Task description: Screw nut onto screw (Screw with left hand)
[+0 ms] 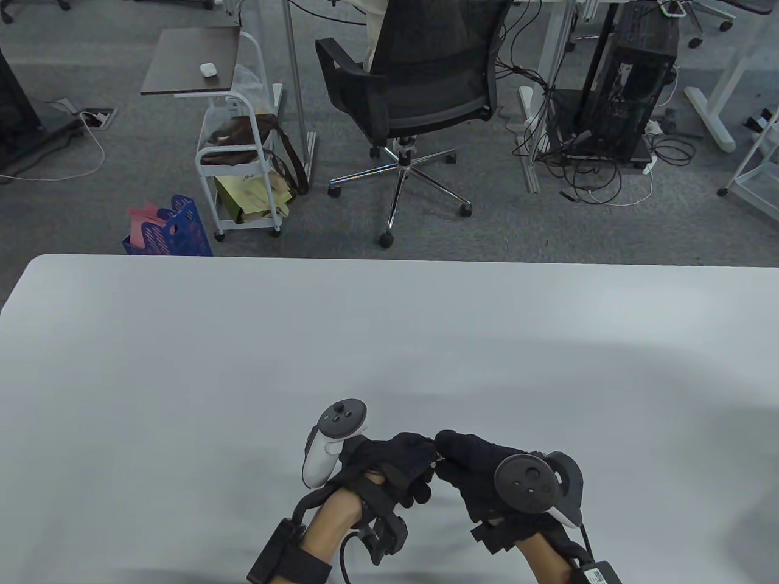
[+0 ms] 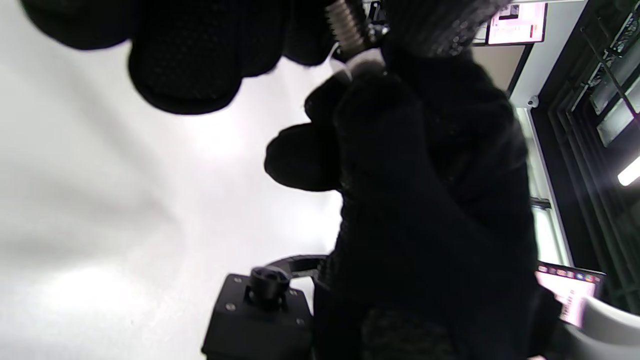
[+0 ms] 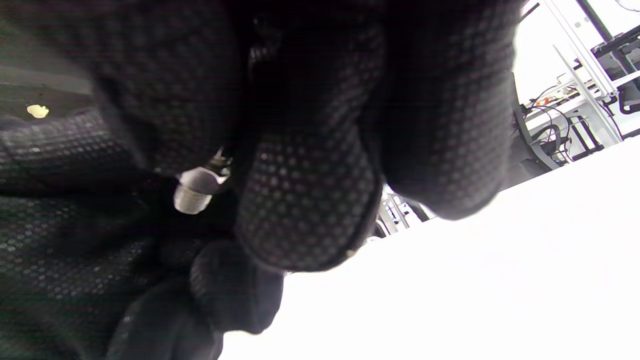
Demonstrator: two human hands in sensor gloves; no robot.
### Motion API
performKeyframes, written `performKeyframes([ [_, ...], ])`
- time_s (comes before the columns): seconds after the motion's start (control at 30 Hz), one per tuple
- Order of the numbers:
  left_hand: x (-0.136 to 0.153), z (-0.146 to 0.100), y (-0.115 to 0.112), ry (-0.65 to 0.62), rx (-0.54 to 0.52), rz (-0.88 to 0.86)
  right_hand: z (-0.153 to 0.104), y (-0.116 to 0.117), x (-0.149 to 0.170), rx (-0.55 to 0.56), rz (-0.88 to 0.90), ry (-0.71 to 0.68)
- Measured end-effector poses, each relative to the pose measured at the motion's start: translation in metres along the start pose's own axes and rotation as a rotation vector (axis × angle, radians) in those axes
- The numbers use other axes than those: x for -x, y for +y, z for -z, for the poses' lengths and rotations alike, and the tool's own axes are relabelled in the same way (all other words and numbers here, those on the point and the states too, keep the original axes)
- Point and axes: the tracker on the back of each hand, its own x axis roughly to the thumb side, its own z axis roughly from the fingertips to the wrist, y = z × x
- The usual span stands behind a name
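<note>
My two gloved hands meet fingertip to fingertip just above the white table (image 1: 243,365), near its front edge. My left hand (image 1: 423,456) grips a silver threaded screw (image 2: 346,22), whose shaft shows between its fingers in the left wrist view. My right hand (image 1: 444,449) pinches a silver nut (image 3: 200,179) at the screw's end. The thread tip (image 3: 191,200) pokes out below the nut. In the table view, the fingers hide both parts.
The table runs wide to both sides and to the back. Beyond its far edge are a black office chair (image 1: 420,79), a white cart (image 1: 237,152) and a blue crate (image 1: 170,234) on the floor.
</note>
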Motion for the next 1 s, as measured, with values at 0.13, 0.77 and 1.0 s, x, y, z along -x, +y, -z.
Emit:
performKeyframes([
  [0.13, -0.0035, 0.001, -0.0004, -0.013, 0.009, 0.018, -0.0001, -0.0001, -0.0002, -0.002, 0.006, -0.001],
  [0.77, -0.002, 0.0, -0.0007, -0.004, -0.009, 0.003, -0.0001, -0.001, -0.0006, 0.003, 0.001, 0.0],
  [1.0, -0.0029, -0.0004, 0.0003, -0.023, 0.059, -0.022, 0.0001, -0.0027, -0.0013, 0.014, 0.008, -0.004],
])
